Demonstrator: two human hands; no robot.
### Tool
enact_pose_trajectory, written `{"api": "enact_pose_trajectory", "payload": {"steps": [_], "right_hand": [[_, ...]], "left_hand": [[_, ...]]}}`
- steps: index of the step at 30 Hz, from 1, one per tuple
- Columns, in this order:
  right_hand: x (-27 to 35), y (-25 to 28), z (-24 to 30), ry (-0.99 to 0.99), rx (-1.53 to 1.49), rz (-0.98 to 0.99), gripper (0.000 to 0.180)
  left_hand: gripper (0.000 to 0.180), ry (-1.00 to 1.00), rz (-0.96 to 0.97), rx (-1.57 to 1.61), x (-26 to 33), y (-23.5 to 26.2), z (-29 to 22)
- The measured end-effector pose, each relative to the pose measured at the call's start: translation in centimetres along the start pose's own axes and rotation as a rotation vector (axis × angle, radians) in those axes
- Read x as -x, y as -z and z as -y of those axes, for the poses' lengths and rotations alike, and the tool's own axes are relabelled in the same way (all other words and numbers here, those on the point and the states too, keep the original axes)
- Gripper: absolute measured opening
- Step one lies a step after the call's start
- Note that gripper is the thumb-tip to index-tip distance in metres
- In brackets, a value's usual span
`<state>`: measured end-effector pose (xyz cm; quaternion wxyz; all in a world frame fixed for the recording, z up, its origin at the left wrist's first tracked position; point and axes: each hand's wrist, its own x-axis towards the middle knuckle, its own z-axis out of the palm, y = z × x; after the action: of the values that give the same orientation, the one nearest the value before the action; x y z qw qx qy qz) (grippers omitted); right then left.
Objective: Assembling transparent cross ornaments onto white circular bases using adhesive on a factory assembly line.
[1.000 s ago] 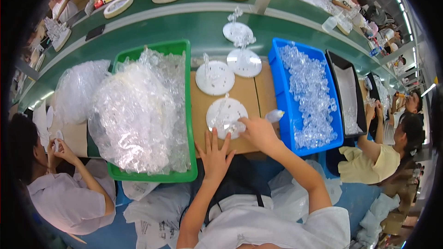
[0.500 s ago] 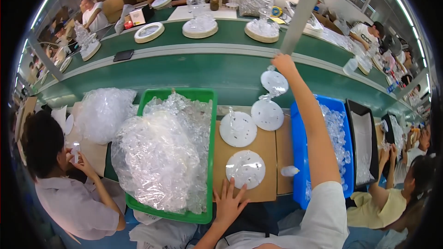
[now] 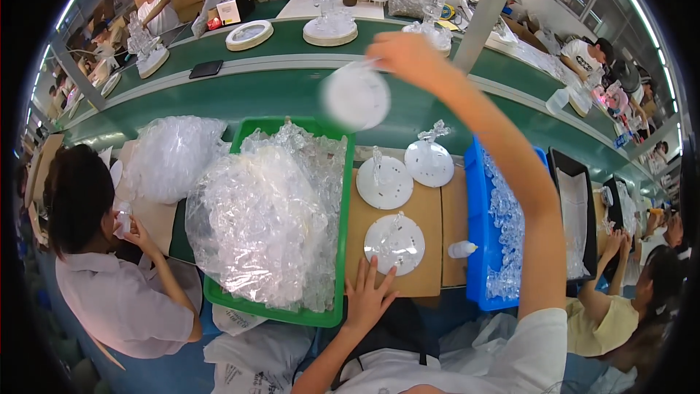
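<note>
My right hand (image 3: 408, 58) is raised above the green bench, its fingers closed at the edge of a round white disc (image 3: 356, 96). That disc hangs tilted in the air and is smeared by motion; the exact grip point is hard to see. My left hand (image 3: 369, 295) lies with fingers spread on the cardboard, fingertips at the near rim of a white disc (image 3: 397, 252) carrying a clear plastic piece. Behind it lie another white disc (image 3: 384, 184) with an upright clear stem and a third disc (image 3: 429, 164) with a clear piece standing on it.
To the left stands a green bin (image 3: 343, 248) heaped with clear plastic parts and a bag. A blue bin (image 3: 477, 248) of clear parts and a black tray (image 3: 571, 204) are on the right. Beside the blue bin is a small white bottle (image 3: 461, 249). Co-workers sit on both sides.
My right hand has lifted the farthest white disc off the bench and swung it left. My left hand stays by the near disc. The whole view has shifted slightly.
</note>
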<state>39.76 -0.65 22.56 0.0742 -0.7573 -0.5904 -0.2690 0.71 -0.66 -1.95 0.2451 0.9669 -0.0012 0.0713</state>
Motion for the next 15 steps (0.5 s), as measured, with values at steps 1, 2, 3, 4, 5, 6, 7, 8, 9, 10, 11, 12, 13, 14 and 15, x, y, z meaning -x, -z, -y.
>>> {"api": "enact_pose_trajectory", "payload": {"steps": [1,2,3,4,5,6,7,8,9,10,11,12,13,14,15], "right_hand": [[-1.4,-1.0,2.9,0.047,-0.007,-0.002,0.009],[-2.7,-2.0,5.0,0.081,-0.031,0.067,0.008],[-3.9,-2.9,6.8,0.113,-0.055,0.136,0.007],[-5.1,-3.4,8.6,0.146,-0.059,0.205,0.007],[-6.1,-3.7,10.0,0.178,-0.062,0.277,0.006],[-6.9,-4.4,10.7,0.171,-0.059,0.272,0.006],[-7.4,-5.5,10.8,0.170,-0.067,0.294,0.013],[-7.7,-5.4,11.6,0.179,-0.084,0.316,0.020],[-7.7,-5.1,11.9,0.178,-0.085,0.318,0.020],[-7.5,-4.7,11.8,0.125,-0.143,0.307,0.028],[-7.1,-4.2,11.6,0.067,-0.199,0.299,0.036],[-6.1,-3.7,11.2,0.054,-0.193,0.307,0.036],[-4.9,-2.9,11.5,0.019,-0.216,0.258,0.040],[-3.4,-1.6,11.8,-0.019,-0.233,0.210,0.045],[-1.6,-0.1,12.4,-0.038,-0.273,0.076,0.045]], "left_hand": [[0.057,0.000,-0.008,-0.021,0.1,-0.1,0.1],[0.057,-0.006,-0.015,-0.042,0.2,-0.1,0.2],[0.057,-0.012,-0.012,-0.047,0.3,-0.2,0.2],[0.057,-0.015,-0.031,-0.053,0.3,-0.3,0.3],[0.058,-0.020,-0.049,-0.058,0.4,-0.3,0.3],[0.058,-0.027,-0.047,-0.063,0.5,-0.2,0.2],[0.058,-0.035,-0.049,-0.065,0.3,-0.3,-0.1],[0.058,-0.028,-0.051,-0.068,0.5,-0.3,-0.1],[0.058,-0.028,-0.049,-0.067,0.6,-0.3,0.0],[0.058,-0.030,-0.046,-0.074,0.5,-0.3,0.0],[0.058,-0.036,-0.041,-0.079,0.5,-0.4,0.0],[0.058,-0.048,-0.034,-0.071,0.3,-0.5,-0.1],[0.058,-0.044,-0.029,-0.072,0.4,-0.7,-0.1],[0.058,-0.046,-0.025,-0.072,0.2,-0.7,-0.1],[0.058,-0.050,-0.015,-0.063,0.0,-0.6,0.0]]}}
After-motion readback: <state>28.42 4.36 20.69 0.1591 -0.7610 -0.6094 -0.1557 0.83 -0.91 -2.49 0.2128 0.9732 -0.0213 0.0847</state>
